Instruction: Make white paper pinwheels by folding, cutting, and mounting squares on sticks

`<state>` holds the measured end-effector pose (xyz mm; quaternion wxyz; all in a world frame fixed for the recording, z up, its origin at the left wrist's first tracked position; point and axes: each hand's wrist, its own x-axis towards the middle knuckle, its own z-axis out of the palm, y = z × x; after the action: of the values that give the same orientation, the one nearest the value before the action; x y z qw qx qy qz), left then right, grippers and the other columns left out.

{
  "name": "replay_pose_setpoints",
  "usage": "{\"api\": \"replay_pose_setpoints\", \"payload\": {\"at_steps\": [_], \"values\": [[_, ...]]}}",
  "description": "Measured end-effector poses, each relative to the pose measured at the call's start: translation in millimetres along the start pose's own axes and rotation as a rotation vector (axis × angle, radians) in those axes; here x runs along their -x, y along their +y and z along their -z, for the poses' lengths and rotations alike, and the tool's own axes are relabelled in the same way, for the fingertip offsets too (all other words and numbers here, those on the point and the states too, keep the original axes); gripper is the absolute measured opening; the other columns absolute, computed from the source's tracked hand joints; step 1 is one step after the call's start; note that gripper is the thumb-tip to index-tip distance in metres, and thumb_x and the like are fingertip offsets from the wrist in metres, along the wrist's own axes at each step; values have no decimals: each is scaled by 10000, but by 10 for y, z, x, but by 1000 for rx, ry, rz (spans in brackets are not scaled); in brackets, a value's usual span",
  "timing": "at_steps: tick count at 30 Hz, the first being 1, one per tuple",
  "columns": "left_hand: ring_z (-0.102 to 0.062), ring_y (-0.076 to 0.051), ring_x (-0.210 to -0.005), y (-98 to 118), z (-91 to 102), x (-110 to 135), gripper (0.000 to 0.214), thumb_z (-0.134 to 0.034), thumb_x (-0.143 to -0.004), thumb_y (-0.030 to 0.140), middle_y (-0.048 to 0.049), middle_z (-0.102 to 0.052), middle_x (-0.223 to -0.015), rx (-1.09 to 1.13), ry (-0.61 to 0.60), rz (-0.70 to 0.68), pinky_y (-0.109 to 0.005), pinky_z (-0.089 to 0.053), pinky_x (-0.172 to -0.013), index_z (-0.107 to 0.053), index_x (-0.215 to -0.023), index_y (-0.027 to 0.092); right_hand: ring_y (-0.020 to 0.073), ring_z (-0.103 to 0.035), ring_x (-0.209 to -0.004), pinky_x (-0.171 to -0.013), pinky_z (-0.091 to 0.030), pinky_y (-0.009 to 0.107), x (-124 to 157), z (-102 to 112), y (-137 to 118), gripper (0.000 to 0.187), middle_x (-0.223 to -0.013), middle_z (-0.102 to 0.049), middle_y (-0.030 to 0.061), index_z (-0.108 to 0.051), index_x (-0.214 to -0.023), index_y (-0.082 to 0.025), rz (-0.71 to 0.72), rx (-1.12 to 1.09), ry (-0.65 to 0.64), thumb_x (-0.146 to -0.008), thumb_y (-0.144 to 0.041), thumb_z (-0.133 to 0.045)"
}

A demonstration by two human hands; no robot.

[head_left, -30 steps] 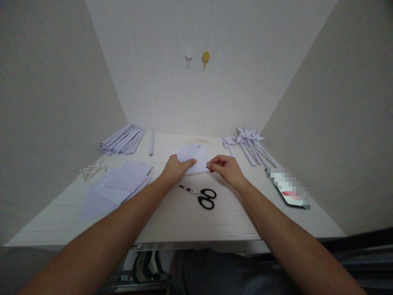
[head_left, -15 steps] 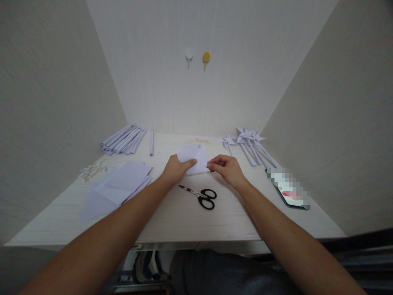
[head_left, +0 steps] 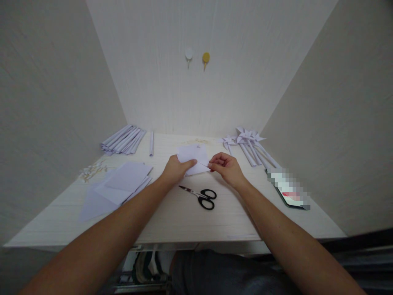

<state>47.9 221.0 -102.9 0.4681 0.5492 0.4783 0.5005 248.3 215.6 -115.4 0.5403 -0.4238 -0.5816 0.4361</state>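
Pinching a white paper square (head_left: 192, 157) above the desk (head_left: 172, 221), the left hand (head_left: 175, 170) clamps its near edge while the right hand (head_left: 225, 168) closes finger and thumb on a thin stick at its side; steadying the sheet flat should keep it aligned.

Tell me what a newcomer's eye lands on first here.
Both hands at mid-table: the left hand and right hand pinch a folded white paper. Black-handled scissors lie just in front of them. Finished paper pinwheels lie far right, rolled paper sticks far left.
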Motion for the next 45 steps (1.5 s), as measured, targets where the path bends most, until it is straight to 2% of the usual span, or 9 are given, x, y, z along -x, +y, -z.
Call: {"api": "replay_pose_setpoints", "payload": {"at_steps": [5,12,19,23,29,36,40,45], "values": [[-737,-317,-993,16,-1,11,382,-809,-634,320,-146,-797,-1046,-16,4,3,-407,-562,-893,-763,-963,130,130,-619,-580,-597,-522,289,-5,9,17,304,-643,-668,-32,-606,-719,-208,-9,-15,-12,-602,-324,-861],[-733,-317,-1001,-7,16,-8,379,-808,-643,308,-151,-793,-1065,-41,3,-10,-419,-551,-926,-761,-971,125,132,-628,-590,-617,-522,291,10,-7,11,309,-646,-682,-37,-644,-815,-205,-48,-26,-45,-617,-322,-851],[-730,-313,-1016,-2,1,5,366,-800,-653,297,-137,-793,-1078,-25,-19,-21,-406,-553,-932,-761,-978,133,121,-616,-586,-622,-498,274,23,-9,-2,320,-636,-687,-55,-644,-832,-210,-52,-44,-57,-605,-277,-859],[-729,-320,-1018,10,-4,11,374,-800,-652,299,-148,-790,-1082,-9,-33,-21,-416,-553,-927,-761,-981,126,112,-609,-572,-646,-527,278,21,0,-11,350,-610,-670,-74,-628,-868,-215,-54,-75,-71,-613,-267,-862],[-734,-322,-969,20,1,22,298,-815,-633,304,-129,-808,-965,8,-39,-17,-420,-565,-882,-766,-875,137,121,-622,-568,-643,-560,295,12,-1,-3,424,-593,-660,-89,-567,-866,-236,-54,-126,-101,-602,-331,-884],[-736,-297,-836,-8,-12,-3,157,-816,-616,202,-117,-804,-850,19,-4,-17,-384,-575,-779,-765,-759,165,102,-612,-587,-628,-554,273,30,-8,-42,356,-654,-631,-70,-583,-727,-209,-48,-128,-106,-603,-323,-897],[-724,-294,-755,3,-17,-4,83,-817,-610,169,-112,-781,-735,5,19,-12,-375,-565,-733,-751,-659,163,103,-612,-582,-631,-550,278,31,-17,-40,310,-654,-640,-61,-616,-725,-197,-52,-114,-88,-608,-300,-884],[-718,-306,-735,6,-16,-2,117,-842,-571,162,-107,-767,-680,1,66,-5,-376,-560,-705,-739,-628,165,123,-633,-575,-603,-505,270,38,-22,-36,299,-624,-677,-38,-631,-742,-190,-49,-77,-58,-598,-265,-882]]}}
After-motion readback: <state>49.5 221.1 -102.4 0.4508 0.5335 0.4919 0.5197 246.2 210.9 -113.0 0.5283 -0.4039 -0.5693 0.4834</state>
